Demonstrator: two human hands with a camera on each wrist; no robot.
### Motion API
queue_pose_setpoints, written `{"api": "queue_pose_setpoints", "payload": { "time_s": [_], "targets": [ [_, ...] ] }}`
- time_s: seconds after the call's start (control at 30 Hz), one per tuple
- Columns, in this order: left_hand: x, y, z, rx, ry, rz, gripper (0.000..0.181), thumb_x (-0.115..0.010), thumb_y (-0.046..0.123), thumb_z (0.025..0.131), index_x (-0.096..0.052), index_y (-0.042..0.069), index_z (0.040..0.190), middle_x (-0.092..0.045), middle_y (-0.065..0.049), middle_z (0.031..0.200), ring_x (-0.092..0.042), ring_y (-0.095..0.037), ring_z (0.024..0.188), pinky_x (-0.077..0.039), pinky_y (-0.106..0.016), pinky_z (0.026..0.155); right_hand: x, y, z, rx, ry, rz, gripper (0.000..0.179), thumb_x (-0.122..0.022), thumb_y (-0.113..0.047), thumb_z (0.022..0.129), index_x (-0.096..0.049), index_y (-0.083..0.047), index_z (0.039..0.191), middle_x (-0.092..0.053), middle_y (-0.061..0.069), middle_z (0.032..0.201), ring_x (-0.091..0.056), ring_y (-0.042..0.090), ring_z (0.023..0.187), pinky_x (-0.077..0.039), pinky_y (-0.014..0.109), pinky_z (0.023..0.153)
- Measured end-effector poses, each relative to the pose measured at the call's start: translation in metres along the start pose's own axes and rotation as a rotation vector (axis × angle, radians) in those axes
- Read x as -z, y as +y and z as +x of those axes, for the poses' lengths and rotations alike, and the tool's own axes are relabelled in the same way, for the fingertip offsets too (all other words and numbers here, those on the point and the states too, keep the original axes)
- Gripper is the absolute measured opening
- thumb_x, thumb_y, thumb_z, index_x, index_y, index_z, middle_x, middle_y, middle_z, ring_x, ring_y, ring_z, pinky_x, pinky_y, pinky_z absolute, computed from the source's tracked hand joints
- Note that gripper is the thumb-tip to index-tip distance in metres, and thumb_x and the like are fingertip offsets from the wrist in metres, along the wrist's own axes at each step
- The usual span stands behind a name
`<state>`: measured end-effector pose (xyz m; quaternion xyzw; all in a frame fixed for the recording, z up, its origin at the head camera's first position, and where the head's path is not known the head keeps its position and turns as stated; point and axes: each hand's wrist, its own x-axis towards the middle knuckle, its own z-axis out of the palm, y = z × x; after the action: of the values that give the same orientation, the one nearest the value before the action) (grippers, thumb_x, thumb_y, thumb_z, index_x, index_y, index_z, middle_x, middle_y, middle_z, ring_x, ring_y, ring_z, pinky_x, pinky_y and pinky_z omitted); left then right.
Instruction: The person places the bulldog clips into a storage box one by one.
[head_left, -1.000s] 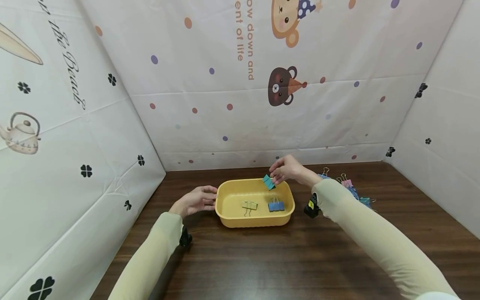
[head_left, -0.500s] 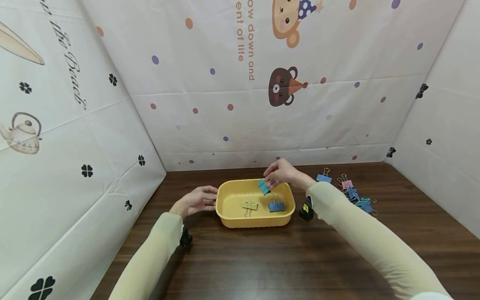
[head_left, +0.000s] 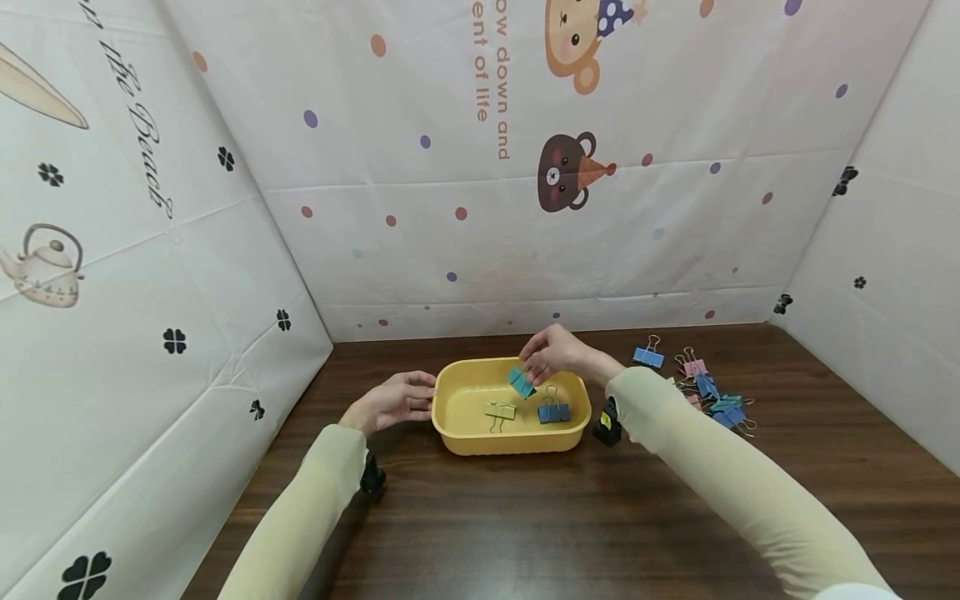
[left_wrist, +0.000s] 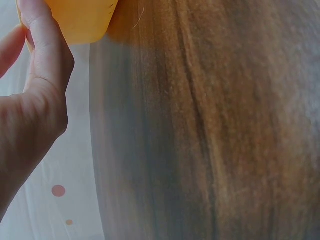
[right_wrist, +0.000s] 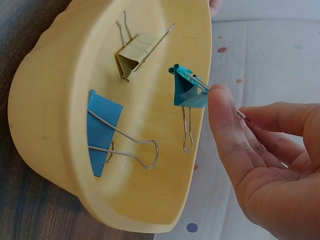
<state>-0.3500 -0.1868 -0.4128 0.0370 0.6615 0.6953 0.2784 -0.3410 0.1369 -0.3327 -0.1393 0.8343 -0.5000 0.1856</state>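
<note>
Over the right half of the yellow tray [head_left: 465, 443], my right hand [head_left: 557, 352] pinches a teal binder clip [head_left: 521, 382] by a wire handle. The clip hangs above the tray floor, its other handle pointing down in the right wrist view [right_wrist: 190, 92]. A yellow binder clip [head_left: 500, 410] and a blue binder clip [head_left: 553, 412] lie inside the tray. My left hand [head_left: 393, 402] rests against the tray's left end with its fingers fairly straight. In the left wrist view, that hand [left_wrist: 42, 75] touches the tray's edge.
Right of the tray, a pile of blue, pink and teal binder clips [head_left: 708, 392] lies on the dark wooden table [head_left: 480, 525]. A single blue clip [head_left: 648, 357] lies just behind it. White printed sheeting [head_left: 420, 250] rises behind and on both sides.
My right hand has moved left and slightly down, carrying the teal binder clip from the tray's back rim to above its inside. The left hand and tray stay put.
</note>
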Motion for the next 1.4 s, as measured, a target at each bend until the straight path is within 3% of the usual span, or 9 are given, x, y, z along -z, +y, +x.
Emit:
{"api": "queue_pose_setpoints", "payload": {
  "time_s": [0.23, 0.4, 0.53, 0.77, 1.03, 1.4],
  "targets": [
    [0.001, -0.001, 0.001, 0.004, 0.027, 0.007, 0.028, -0.055, 0.005, 0.097, -0.046, 0.003, 0.123, -0.061, -0.008, 0.098, -0.064, -0.018, 0.081, -0.059, -0.032, 0.073, 0.001, 0.004, -0.003, 0.013, -0.050, -0.025, 0.025, -0.053, 0.002, 0.096, -0.057, 0.012, 0.118, -0.066, 0.027, 0.106, -0.069, 0.036, 0.085, -0.055, 0.052, 0.086],
    [0.000, -0.001, 0.000, -0.002, 0.032, 0.013, 0.024, -0.056, 0.005, 0.096, -0.048, 0.005, 0.119, -0.062, -0.007, 0.097, -0.064, -0.017, 0.080, -0.059, -0.032, 0.073, 0.008, 0.010, -0.005, 0.016, -0.027, -0.047, 0.023, -0.054, 0.000, 0.096, -0.059, 0.010, 0.116, -0.069, 0.018, 0.097, -0.068, 0.040, 0.089, -0.056, 0.051, 0.085],
    [0.001, -0.001, 0.001, -0.002, 0.029, 0.018, 0.023, -0.056, 0.005, 0.096, -0.049, 0.007, 0.117, -0.062, -0.006, 0.096, -0.064, -0.017, 0.080, -0.059, -0.033, 0.074, 0.020, 0.012, -0.008, 0.019, -0.003, -0.038, 0.024, -0.052, -0.002, 0.097, -0.059, 0.010, 0.118, -0.069, 0.020, 0.100, -0.067, 0.042, 0.093, -0.055, 0.052, 0.087],
    [0.002, -0.002, 0.002, -0.001, 0.014, 0.016, 0.023, -0.056, 0.005, 0.096, -0.048, 0.006, 0.117, -0.061, -0.007, 0.096, -0.063, -0.017, 0.080, -0.059, -0.032, 0.074, 0.053, 0.019, -0.015, 0.011, 0.065, -0.011, 0.029, -0.051, -0.003, 0.098, -0.054, 0.012, 0.123, -0.066, 0.026, 0.111, -0.070, 0.030, 0.085, -0.056, 0.048, 0.087],
    [0.001, -0.002, 0.001, -0.008, 0.008, 0.022, 0.026, -0.054, 0.005, 0.097, -0.046, 0.003, 0.121, -0.060, -0.008, 0.097, -0.063, -0.017, 0.079, -0.058, -0.031, 0.073, 0.087, 0.036, -0.027, 0.016, 0.135, -0.007, 0.033, -0.049, -0.003, 0.099, -0.050, 0.016, 0.125, -0.069, 0.010, 0.093, -0.069, 0.015, 0.074, -0.059, 0.038, 0.078],
    [0.000, -0.001, -0.001, 0.001, 0.003, 0.003, 0.025, -0.055, 0.004, 0.096, -0.046, 0.004, 0.120, -0.059, -0.008, 0.095, -0.062, -0.017, 0.078, -0.058, -0.032, 0.073, 0.120, 0.064, -0.045, -0.012, 0.241, -0.084, 0.034, -0.048, -0.003, 0.099, -0.049, 0.018, 0.125, -0.069, 0.004, 0.088, -0.067, 0.009, 0.071, -0.060, 0.033, 0.072]
  ]
}}
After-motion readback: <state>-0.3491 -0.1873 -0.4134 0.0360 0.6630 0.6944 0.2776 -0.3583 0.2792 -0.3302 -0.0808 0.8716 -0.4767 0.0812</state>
